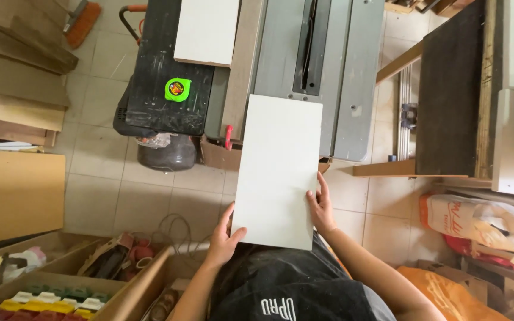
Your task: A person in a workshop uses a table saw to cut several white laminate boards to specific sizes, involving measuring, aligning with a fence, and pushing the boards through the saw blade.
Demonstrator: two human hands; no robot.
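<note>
Both hands hold a white board (278,169) by its near end. The left hand (224,238) has its grip closed on the near left corner, thumb on top. The right hand (320,208) lies along the right edge, fingers flat against it. The board's far end rests on the grey saw desk (352,77), just before the blade slot (309,44).

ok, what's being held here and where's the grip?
A white rectangular panel, held with both hands at its near end: left hand on the near-left corner, right hand on the right edge close to the near corner.
</note>
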